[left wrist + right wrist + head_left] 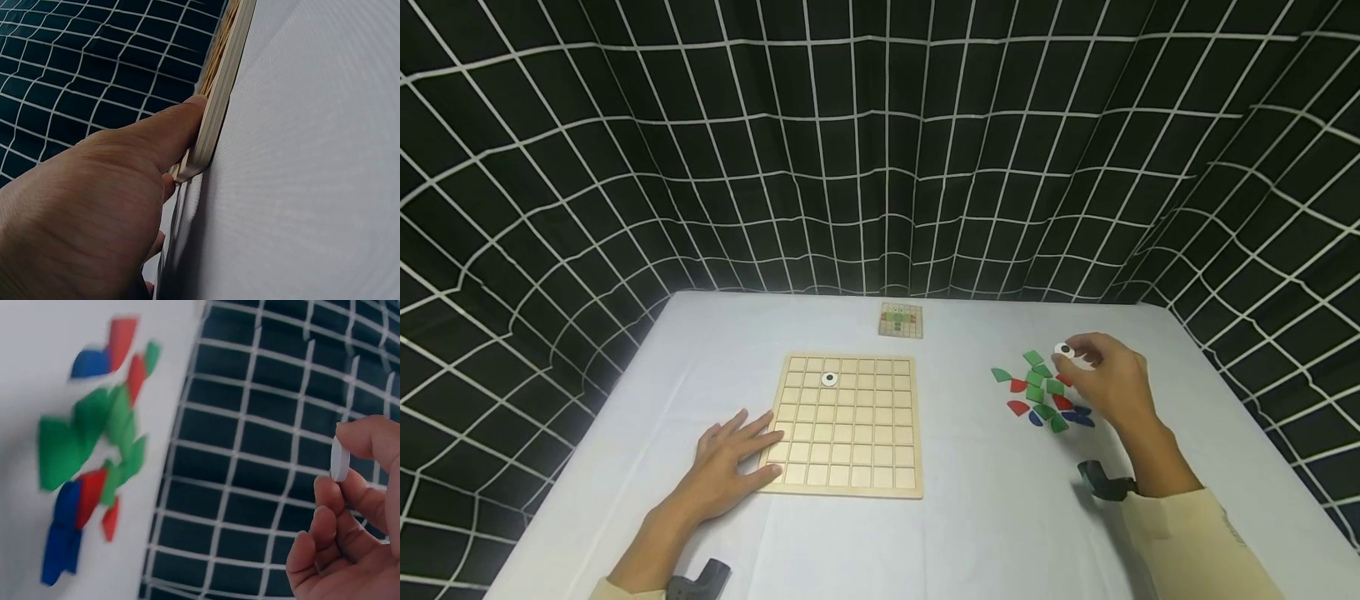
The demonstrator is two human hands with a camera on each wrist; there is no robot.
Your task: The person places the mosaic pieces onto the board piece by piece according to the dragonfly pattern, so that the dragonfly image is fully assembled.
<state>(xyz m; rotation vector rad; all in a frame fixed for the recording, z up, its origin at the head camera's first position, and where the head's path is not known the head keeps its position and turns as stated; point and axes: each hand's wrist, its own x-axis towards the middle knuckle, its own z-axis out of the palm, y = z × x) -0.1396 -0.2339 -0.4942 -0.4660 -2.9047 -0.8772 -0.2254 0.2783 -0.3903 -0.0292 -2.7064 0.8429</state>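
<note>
White disc up in the right hand, grid board braced by the left!
Here's the pick-up step, as I read it: the right hand (1108,375) pinches a black-centred white disc (1064,350) between thumb and fingertips, just above the loose green, red and blue pieces (1034,393) at the right. Over on the other side, the left hand (722,471) lies spread and relaxed, gripping nothing, thumb and forefinger resting on the near left part of the wooden grid board (850,433). A matching disc (829,379) sits there, second row from the far edge, third column; a small patterned card (901,320) lies beyond. The next move, I'd say, calls for a firm pinch, a level carry across, and a steady board.
</note>
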